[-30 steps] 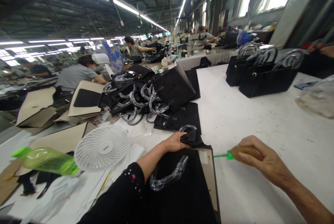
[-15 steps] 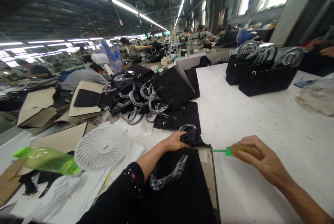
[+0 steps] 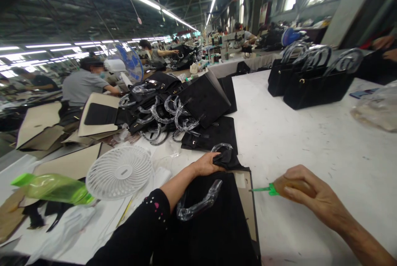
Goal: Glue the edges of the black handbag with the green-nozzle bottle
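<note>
Head view, lower centre of frame: a black bag [image 3: 214, 224] lies flat on the white table [image 3: 310, 142], one plastic-wrapped handle [image 3: 198, 206] resting across its face. A tan card edge [image 3: 248, 200] shows along the bag's right side.

Left hand [image 3: 206, 163]: fingers closed on the bag's folded top edge [image 3: 228, 159], pinching it up beside a second wrapped handle loop [image 3: 221, 147]. The arm in a dark sleeve [image 3: 139, 233] crosses the bag from the lower left.

Right hand [image 3: 310, 195]: clenched around a small amber bottle [image 3: 287, 184] with a green nozzle [image 3: 263, 189]. The nozzle points left toward the card edge and stops just short of it; tip not touching, as far as can be told.

Surroundings: white desk fan [image 3: 119, 172] and green water bottle [image 3: 51, 188] at lower left. Pile of black bags [image 3: 182, 109] at centre. Row of upright bags [image 3: 313, 80] at upper right. Other people at benches in the upper left background.

Judgement on technique: the step looks like applying something from the nozzle along the bag's right edge. The left pinch should hold the fold steady and raised, so the seam stays exposed. Bring the nozzle in low, squeeze lightly, and keep the tip off the suede-like face to avoid marks
</note>
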The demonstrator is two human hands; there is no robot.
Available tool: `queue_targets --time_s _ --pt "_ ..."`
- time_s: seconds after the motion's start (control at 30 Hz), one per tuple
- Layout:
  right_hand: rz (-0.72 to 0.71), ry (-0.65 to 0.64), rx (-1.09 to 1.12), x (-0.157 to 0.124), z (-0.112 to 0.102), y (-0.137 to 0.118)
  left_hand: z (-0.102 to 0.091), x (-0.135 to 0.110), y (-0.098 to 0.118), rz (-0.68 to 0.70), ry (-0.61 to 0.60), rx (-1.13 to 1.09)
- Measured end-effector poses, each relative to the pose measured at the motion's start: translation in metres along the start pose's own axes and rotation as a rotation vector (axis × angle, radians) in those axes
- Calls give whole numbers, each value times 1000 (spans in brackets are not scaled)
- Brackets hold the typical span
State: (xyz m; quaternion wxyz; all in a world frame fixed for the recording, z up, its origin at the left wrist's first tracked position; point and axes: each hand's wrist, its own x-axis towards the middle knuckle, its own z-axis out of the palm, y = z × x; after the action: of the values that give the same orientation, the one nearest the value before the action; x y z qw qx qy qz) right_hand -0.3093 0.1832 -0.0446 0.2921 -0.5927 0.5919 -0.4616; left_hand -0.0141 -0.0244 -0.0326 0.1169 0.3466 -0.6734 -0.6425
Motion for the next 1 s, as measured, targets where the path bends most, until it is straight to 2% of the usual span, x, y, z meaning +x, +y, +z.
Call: queue_targets --time_s 0.07,0.23,0.37,0.4,0.53,0.7,0.8,0.87,1.0 --pt "-2 61 -14 -2 1 -1 0 0 -1 3 3 -3" --pt "0 -73 23 -8 3 -4 -1 1 -4 10 -2 -2" --pt "-21 106 -35 -13 7 0 -1 1 -5 20 -4 3" --pt "-15 103 -36 -14 8 1 -1 1 -6 21 -6 4" --pt "4 -39 16 -15 7 4 -1 2 -7 14 -5 4" --pt "3 77 -21 -11 7 7 -1 1 -4 7 4 6" --pt "5 -42 10 -13 6 6 0 1 -3 -3 4 9" --pt "-3 -72 27 -17 6 5 0 0 -2 -7 5 8" --pt "-16 42 7 -26 5 4 1 -1 0 -14 2 10"
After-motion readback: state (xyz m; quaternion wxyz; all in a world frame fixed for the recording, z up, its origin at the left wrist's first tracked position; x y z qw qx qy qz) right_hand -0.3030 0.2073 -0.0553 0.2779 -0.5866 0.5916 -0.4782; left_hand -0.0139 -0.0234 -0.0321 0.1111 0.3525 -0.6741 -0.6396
